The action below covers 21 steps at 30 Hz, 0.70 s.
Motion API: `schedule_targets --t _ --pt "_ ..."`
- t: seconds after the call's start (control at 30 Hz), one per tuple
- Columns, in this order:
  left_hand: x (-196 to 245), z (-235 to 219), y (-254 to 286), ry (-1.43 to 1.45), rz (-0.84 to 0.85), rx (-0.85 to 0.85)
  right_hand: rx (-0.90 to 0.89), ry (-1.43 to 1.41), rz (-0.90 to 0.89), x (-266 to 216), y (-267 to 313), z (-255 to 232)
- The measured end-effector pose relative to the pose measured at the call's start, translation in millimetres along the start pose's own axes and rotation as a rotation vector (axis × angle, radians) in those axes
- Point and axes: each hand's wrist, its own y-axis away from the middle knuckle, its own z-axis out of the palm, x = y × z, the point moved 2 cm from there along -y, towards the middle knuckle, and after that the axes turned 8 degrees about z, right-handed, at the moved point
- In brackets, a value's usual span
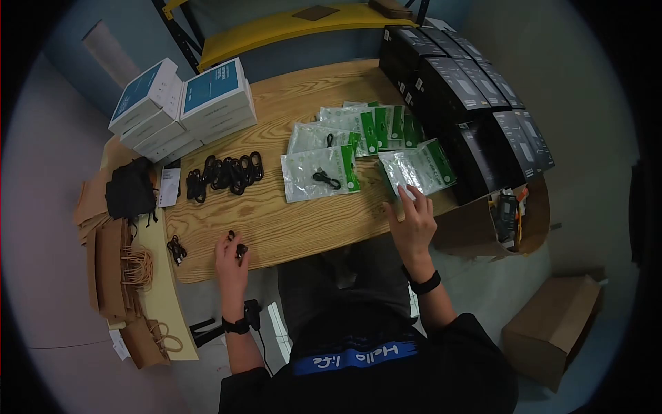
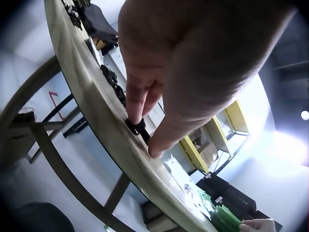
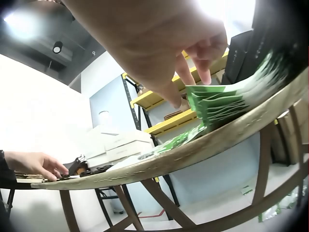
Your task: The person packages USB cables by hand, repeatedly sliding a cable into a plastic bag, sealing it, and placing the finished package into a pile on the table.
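Near the table's front edge, my left hand [image 1: 231, 262] pinches a small coiled black cable [image 1: 241, 251] between thumb and fingers. In the left wrist view, this cable [image 2: 138, 127] lies low over the wood, partly hidden by the fingertips. My right hand [image 1: 415, 224] has its fingertips on a stack of clear plastic bags with green ends [image 1: 414, 169]. The right wrist view shows the layered green ends [image 3: 215, 104] under those loosely bent fingers. Between the hands, a flat clear-and-green bag [image 1: 303, 181] carries a coiled black cable [image 1: 327, 180].
Several coiled black cables [image 1: 227, 172] lie in a row left of centre; another coil [image 1: 176, 250] sits at the left edge. White-and-blue boxes [image 1: 217, 96] stand back left, black boxes [image 1: 458, 90] back right. Paper bags [image 1: 107, 269] are at left, an open carton [image 1: 538, 228] at right.
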Motion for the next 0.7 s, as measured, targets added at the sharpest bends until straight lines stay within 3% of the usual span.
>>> schedule_targets --t 0.07,0.13,0.17,0.27,0.33,0.47,0.6,0.67,0.7 --pt "9.3 13.4 0.8 -0.013 0.094 -0.034 -0.028 0.036 0.0 19.0 2.5 8.3" --pt "25.2 24.2 1.2 -0.048 0.303 -0.112 -0.014 0.021 0.006 29.6 4.3 11.8" --pt "23.5 28.7 2.7 -0.175 0.367 -0.091 -0.019 0.013 -0.001 32.5 6.2 13.3" --pt "17.5 38.8 5.6 -0.06 0.306 -0.067 0.041 -0.066 0.051 27.4 4.6 9.2" --pt "15.9 36.7 7.1 -0.097 0.335 -0.057 0.129 -0.13 -0.077 19.4 4.3 2.3" --pt "-1.5 40.3 9.8 -0.065 0.314 -0.004 0.09 -0.208 -0.224 -10.8 13.1 -3.5" --pt "24.6 27.6 9.6 0.063 0.229 0.076 -0.123 -0.421 -0.428 -57.6 41.1 5.7" --pt "48.8 20.0 10.5 0.127 0.246 0.255 -0.369 -0.513 -0.391 -76.2 64.9 25.6" --pt "59.6 20.2 11.9 0.122 0.249 0.25 -0.468 -0.524 -0.413 -87.1 70.4 32.4"
